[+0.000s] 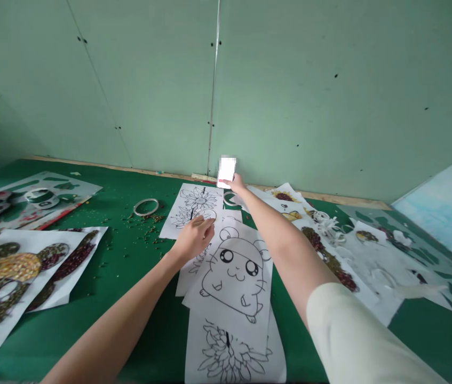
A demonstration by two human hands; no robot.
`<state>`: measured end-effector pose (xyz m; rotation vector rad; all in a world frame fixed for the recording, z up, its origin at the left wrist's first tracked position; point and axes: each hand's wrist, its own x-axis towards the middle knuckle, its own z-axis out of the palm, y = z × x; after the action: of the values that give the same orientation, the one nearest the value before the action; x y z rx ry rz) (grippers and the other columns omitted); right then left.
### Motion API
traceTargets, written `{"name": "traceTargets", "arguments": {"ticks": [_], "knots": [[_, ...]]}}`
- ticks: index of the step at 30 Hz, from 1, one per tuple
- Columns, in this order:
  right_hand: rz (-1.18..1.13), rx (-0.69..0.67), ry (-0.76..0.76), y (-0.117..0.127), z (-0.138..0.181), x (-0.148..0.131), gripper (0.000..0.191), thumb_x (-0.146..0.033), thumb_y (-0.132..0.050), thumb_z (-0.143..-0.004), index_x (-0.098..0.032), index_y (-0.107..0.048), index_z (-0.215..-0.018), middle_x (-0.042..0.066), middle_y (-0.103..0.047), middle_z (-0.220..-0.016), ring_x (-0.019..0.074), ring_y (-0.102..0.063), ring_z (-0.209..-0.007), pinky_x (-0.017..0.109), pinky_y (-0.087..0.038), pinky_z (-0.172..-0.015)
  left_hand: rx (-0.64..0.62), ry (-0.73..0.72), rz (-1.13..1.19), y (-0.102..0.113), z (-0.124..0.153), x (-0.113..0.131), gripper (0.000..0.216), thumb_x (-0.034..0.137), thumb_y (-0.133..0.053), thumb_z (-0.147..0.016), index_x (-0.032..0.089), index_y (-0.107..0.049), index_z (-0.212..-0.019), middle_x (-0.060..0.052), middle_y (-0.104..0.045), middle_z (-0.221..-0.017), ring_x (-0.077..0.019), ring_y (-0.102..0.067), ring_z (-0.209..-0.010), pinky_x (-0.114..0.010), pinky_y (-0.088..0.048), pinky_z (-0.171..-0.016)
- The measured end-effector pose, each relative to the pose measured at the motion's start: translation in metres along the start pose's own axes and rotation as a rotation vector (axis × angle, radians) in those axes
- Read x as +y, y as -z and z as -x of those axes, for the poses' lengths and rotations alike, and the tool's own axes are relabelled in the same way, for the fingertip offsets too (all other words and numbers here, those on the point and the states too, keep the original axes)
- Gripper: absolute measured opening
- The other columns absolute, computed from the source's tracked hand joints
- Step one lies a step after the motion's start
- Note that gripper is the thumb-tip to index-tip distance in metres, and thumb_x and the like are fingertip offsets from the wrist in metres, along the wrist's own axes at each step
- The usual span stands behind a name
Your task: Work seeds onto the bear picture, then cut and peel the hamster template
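Note:
My right hand [237, 184] reaches far forward to a phone [227, 168] with a bright white screen, near the wall. Its thumb lies across the lower front of the phone and the other fingers are at the right edge. My left hand [196, 234] is closed over a flower line drawing [177, 205], with a pale ring-shaped roll [208, 214] at its fingertips, partly hidden. Below the hands a hamster line drawing [236, 282] overlaps another flower drawing [229, 354]. A second pale ring [231, 199] is partly covered beside the right wrist.
On the green table [129, 266], another pale ring [146, 207] lies among scattered beans [151, 229]. Bean-picture prints [13, 272] and a stencil sheet [84, 186] are at left. Sunflower prints [285, 194], white strips [325, 221] and stencils lie at right. A green wall [290, 96] stands behind.

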<state>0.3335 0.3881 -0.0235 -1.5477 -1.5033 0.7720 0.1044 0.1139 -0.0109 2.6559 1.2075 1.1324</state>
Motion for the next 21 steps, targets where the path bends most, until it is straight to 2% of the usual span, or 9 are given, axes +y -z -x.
{"name": "traceTargets", "arguments": {"ticks": [3,7,12,15,17,19,21], "knots": [[-0.012,-0.005,-0.016,-0.001,0.004,-0.002,0.048,-0.038,-0.093,-0.084,-0.019,-0.067,-0.119,0.018,-0.077,-0.134,0.0309,-0.074,-0.116,0.048,-0.058,-0.107,-0.003,0.004,0.001,-0.001,0.001,-0.001,0.026,0.021,-0.046,-0.112,0.020,-0.072,-0.111,-0.003,-0.055,-0.071,-0.0213,-0.060,-0.074,-0.030,-0.049,-0.062],[0.053,0.024,-0.001,-0.003,0.018,-0.004,0.047,-0.044,-0.083,-0.093,-0.019,-0.062,-0.127,0.018,-0.074,-0.137,0.0317,-0.072,-0.119,0.048,-0.056,-0.108,-0.007,0.002,-0.001,-0.001,0.000,-0.002,0.026,0.021,-0.047,-0.111,0.020,-0.072,-0.115,-0.003,-0.057,-0.072,-0.0219,-0.063,-0.077,-0.030,-0.050,-0.064],[0.235,0.257,0.118,-0.003,0.039,-0.005,0.059,-0.041,-0.079,-0.092,-0.017,-0.057,-0.142,0.024,-0.064,-0.148,0.0406,-0.055,-0.141,0.057,-0.044,-0.118,-0.002,-0.017,0.003,-0.001,0.000,-0.003,0.023,0.019,-0.048,-0.110,0.020,-0.071,-0.112,-0.003,-0.059,-0.071,-0.0227,-0.063,-0.077,-0.031,-0.052,-0.066],[0.228,0.361,0.249,-0.003,0.059,-0.012,0.049,-0.038,-0.068,-0.098,-0.017,-0.058,-0.142,0.025,-0.062,-0.146,0.0394,-0.055,-0.138,0.058,-0.045,-0.114,0.010,-0.017,0.005,-0.002,0.000,-0.005,0.024,0.019,-0.048,-0.109,0.020,-0.071,-0.112,-0.003,-0.058,-0.071,-0.0226,-0.063,-0.076,-0.031,-0.052,-0.065],[0.189,0.342,0.370,-0.002,0.081,-0.020,0.036,-0.036,-0.059,-0.103,-0.019,-0.063,-0.134,0.021,-0.068,-0.137,0.0354,-0.060,-0.130,0.054,-0.047,-0.111,0.014,-0.012,0.008,-0.002,0.000,-0.006,0.024,0.020,-0.048,-0.109,0.019,-0.072,-0.112,-0.003,-0.058,-0.073,-0.0223,-0.063,-0.076,-0.031,-0.052,-0.065],[0.140,0.219,0.492,0.001,0.113,-0.028,0.026,-0.036,-0.051,-0.108,-0.021,-0.068,-0.121,0.016,-0.074,-0.124,0.0310,-0.066,-0.121,0.049,-0.048,-0.109,0.008,0.005,0.015,-0.002,-0.001,-0.006,0.025,0.021,-0.048,-0.110,0.019,-0.072,-0.113,-0.004,-0.059,-0.075,-0.0221,-0.064,-0.077,-0.031,-0.053,-0.068],[0.118,0.065,0.580,0.004,0.153,-0.034,0.032,-0.040,-0.043,-0.114,-0.024,-0.071,-0.112,0.011,-0.077,-0.117,0.0280,-0.069,-0.114,0.044,-0.051,-0.104,-0.025,0.029,0.026,0.001,-0.001,-0.007,0.027,0.022,-0.046,-0.110,0.018,-0.073,-0.113,-0.005,-0.061,-0.077,-0.0231,-0.065,-0.081,-0.033,-0.055,-0.071]]}}
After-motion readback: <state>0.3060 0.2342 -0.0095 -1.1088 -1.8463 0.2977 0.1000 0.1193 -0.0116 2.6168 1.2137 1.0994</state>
